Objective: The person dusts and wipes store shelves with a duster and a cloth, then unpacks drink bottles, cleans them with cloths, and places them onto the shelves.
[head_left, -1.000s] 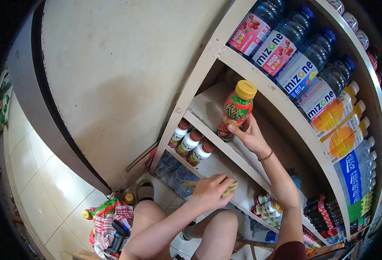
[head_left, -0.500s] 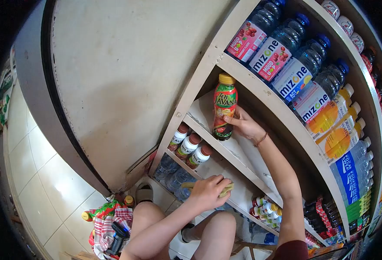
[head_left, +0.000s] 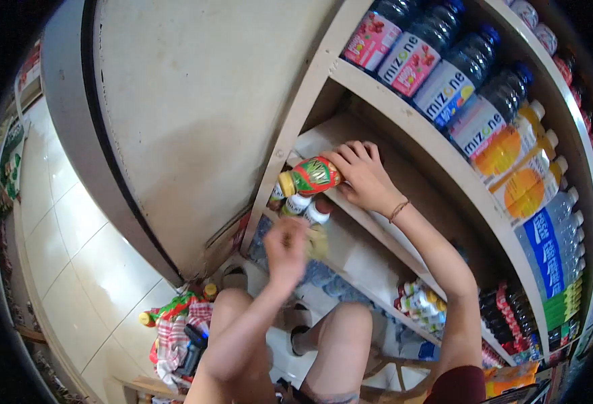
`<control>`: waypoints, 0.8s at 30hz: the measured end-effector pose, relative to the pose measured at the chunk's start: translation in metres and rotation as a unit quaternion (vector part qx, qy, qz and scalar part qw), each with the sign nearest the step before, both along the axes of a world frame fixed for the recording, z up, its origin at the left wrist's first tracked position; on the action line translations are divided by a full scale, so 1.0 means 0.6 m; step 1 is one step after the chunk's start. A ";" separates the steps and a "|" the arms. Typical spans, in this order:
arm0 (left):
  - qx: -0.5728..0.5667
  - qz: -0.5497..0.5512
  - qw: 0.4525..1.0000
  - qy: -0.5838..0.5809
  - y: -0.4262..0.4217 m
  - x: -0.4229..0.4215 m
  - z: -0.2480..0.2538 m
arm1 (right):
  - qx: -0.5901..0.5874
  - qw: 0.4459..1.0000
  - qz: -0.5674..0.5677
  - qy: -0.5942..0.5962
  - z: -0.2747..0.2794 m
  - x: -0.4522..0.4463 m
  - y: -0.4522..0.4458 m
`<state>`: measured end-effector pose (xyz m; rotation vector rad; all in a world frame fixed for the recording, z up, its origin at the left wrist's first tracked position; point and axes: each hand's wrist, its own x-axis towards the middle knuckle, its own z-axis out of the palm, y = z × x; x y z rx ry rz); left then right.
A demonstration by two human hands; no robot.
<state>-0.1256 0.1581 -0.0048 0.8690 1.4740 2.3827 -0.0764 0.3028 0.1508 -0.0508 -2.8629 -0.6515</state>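
Observation:
A red and green tea bottle (head_left: 315, 175) with a yellow cap lies tilted on its side, cap toward the left, in front of the middle shelf. My right hand (head_left: 364, 176) is wrapped round its base end. Below the cap, my left hand (head_left: 286, 249) is raised with its fingers curled, slightly blurred. A yellowish cloth (head_left: 317, 241) hangs beside the left hand and seems held in it. White milk bottles (head_left: 317, 211) with brown caps stand on the shelf just behind and below the tea bottle, partly hidden.
Large blue-capped bottles (head_left: 442, 92) line the upper shelf, with orange drinks (head_left: 522, 192) to their right. Small bottles (head_left: 421, 301) stand lower right. A pale panel (head_left: 195, 135) rises at left. A checked cloth (head_left: 173, 340) and a dark device lie by my knee.
The tea bottle has gone from upright to tilted on its side and moved down and left with my right hand. My left hand has risen and moved left with the cloth.

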 end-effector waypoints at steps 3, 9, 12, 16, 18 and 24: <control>0.055 0.083 0.986 -0.131 -0.039 -0.029 0.005 | 0.058 0.996 0.049 0.042 -0.012 0.030 -0.046; 0.270 -0.025 0.939 -0.212 -0.125 -0.003 0.043 | -0.011 0.992 0.085 0.098 -0.030 0.104 -0.179; 0.276 0.014 0.953 -0.123 -0.213 0.066 0.135 | -0.211 0.962 0.128 0.117 -0.063 0.148 -0.251; 0.089 0.110 0.977 0.159 -0.288 0.101 0.113 | -0.481 0.863 0.111 0.112 -0.150 0.204 -0.332; -0.058 0.104 0.935 0.335 -0.341 0.108 0.111 | -0.619 0.774 0.065 0.115 -0.205 0.242 -0.363; -0.052 -0.028 0.921 0.385 -0.393 0.174 0.059 | -0.756 0.597 0.110 0.246 -0.276 0.288 -0.445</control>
